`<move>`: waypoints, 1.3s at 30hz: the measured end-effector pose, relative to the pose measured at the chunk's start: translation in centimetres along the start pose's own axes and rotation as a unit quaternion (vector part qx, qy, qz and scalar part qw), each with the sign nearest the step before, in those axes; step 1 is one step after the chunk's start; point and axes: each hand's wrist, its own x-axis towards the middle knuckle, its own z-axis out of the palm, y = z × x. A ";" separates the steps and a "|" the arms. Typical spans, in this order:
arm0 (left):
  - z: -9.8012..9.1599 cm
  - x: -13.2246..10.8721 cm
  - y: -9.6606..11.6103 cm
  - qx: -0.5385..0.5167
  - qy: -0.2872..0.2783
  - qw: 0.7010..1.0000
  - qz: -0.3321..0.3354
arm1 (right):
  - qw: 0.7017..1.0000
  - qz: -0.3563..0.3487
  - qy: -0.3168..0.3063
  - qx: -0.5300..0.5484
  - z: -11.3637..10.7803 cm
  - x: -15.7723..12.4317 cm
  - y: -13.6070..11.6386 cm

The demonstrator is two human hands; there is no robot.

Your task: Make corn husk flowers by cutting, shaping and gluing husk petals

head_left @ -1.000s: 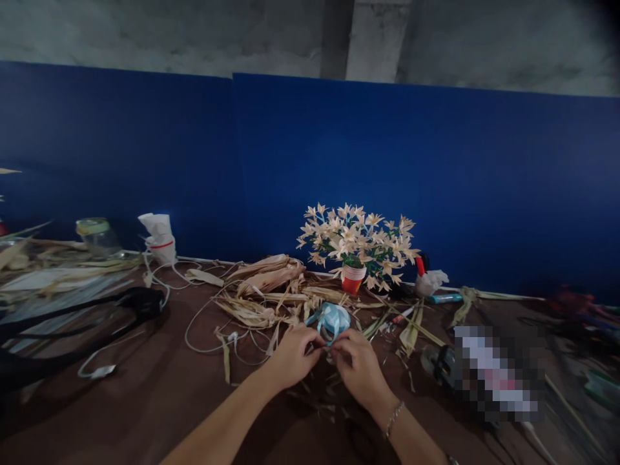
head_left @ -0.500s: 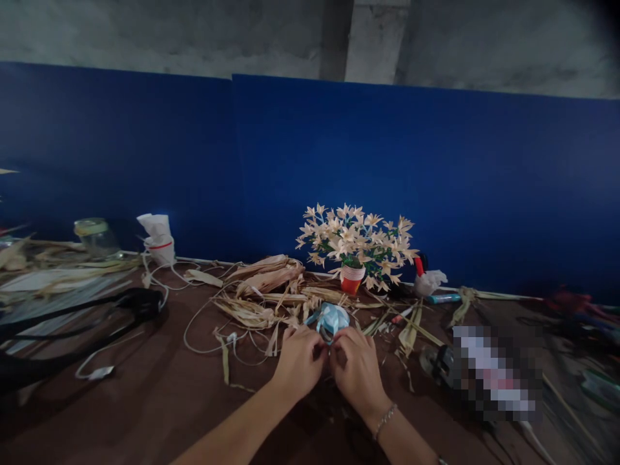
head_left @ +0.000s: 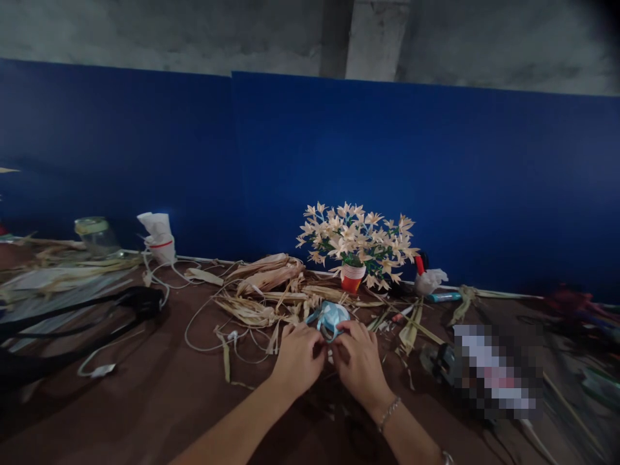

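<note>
From the head camera, a grey concrete wall (head_left: 169,32) rises behind a long blue panel (head_left: 194,148), and in front of it lies a cluttered brown tabletop (head_left: 135,413). Your two hands are side by side near the middle, backs up, fingers curled inward, with a narrow gap between them.

Your left hand (head_left: 298,361) is bent, its thumb drawn in toward the fingers; what it may be pinching is hidden. Your right hand (head_left: 361,361), with a bracelet (head_left: 389,414) at the wrist, is also partly closed, its fingertips at the edge of a light-blue ribbon (head_left: 335,314). Whether it grips the ribbon cannot be told. The ribbon sits in a loose coil just beyond both hands.

Ahead and left of your left hand is a heap of dry husks (head_left: 264,281). Beyond the ribbon stands a red cup (head_left: 352,281) of pale flowers (head_left: 351,240). Well left of your hands are a black strap-like object (head_left: 140,302) and a clear jar (head_left: 99,239). To the right of your right hand, a pixelated patch (head_left: 498,374) obscures an object.
</note>
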 end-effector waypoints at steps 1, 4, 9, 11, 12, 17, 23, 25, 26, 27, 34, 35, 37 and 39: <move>0.0 0.0 -0.1 0.007 0.004 1.000 -0.010 | 1.000 0.005 0.009 -0.012 -0.1 0.1 0.0; -0.2 0.2 -0.9 0.023 0.011 0.999 -0.039 | 0.999 0.019 0.024 -0.042 -0.6 0.2 0.5; -0.4 0.5 -2.1 0.054 -0.067 0.996 0.020 | 0.993 -0.042 -0.092 -0.068 -0.2 0.3 1.9; -0.3 0.5 -2.1 0.074 -0.083 0.993 0.048 | 0.987 -0.062 -0.116 -0.092 0.2 0.3 1.9; -0.3 0.4 -2.0 0.084 -0.089 0.991 0.058 | 0.985 -0.069 -0.122 -0.104 0.3 0.3 1.8; -0.1 0.3 -1.8 0.117 -0.093 0.986 0.071 | 0.976 -0.099 -0.130 -0.142 0.6 0.6 1.0; -0.1 0.3 -1.9 0.112 -0.092 0.987 0.068 | 0.973 -0.111 -0.134 -0.148 0.5 0.6 1.0; -0.1 0.3 -1.9 0.104 -0.091 0.988 0.067 | 0.974 -0.111 -0.139 -0.141 0.6 0.6 1.2; 0.0 0.3 -1.9 0.099 -0.090 0.989 0.067 | 0.974 -0.111 -0.140 -0.140 0.6 0.5 1.3; 0.0 0.3 -1.9 0.094 -0.091 0.989 0.067 | 0.974 -0.112 -0.140 -0.141 0.7 0.5 1.3; 0.7 0.3 -2.0 0.059 -0.084 0.992 0.071 | 0.977 -0.103 -0.125 -0.136 0.9 0.6 1.3; 0.7 0.3 -2.1 0.048 -0.079 0.993 0.071 | 0.981 -0.097 -0.118 -0.122 0.7 0.6 1.3; 0.8 0.3 -2.0 0.026 -0.071 0.994 0.075 | 0.987 -0.089 -0.100 -0.089 0.5 0.6 1.1; 0.8 0.3 -1.9 0.004 -0.068 0.995 0.079 | 0.991 -0.085 -0.082 -0.057 0.2 0.5 0.9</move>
